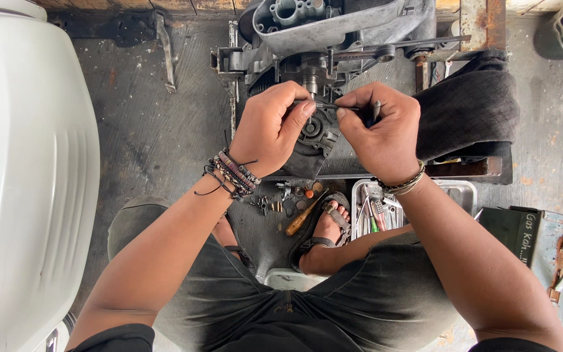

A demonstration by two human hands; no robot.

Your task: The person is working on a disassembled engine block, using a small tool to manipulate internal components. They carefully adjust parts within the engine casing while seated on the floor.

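- Two hands meet over a grey metal engine (333, 29) that sits on the stained concrete floor (151, 137), in front of the person's knees.
- Left hand (272, 127): thumb and forefinger pinched together on one end of a thin dark metal piece (326, 105); cord and bead bracelets (232, 175) on the wrist.
- Right hand (382, 130): fingertips clamped on the other end of the same piece; a slim metal tool (376, 109) stands up between the fingers.
- Thin piece: small, dark, narrow; held level just above a round black part (312, 128) of the engine. Its exact form is too small to tell.
- Engine: cast metal, dull grey, ribbed and pitted, with a bare shaft end (310, 83) beside the left thumb.
- Dark ribbed cloth (470, 104), soft and folded, lies right of the engine.
- Metal tray (464, 190) of hand tools sits under the right wrist.
- Wooden-handled screwdriver (302, 218) and small loose parts lie by the sandalled foot (328, 225).
- Smooth white panel (27, 169) fills the left edge.
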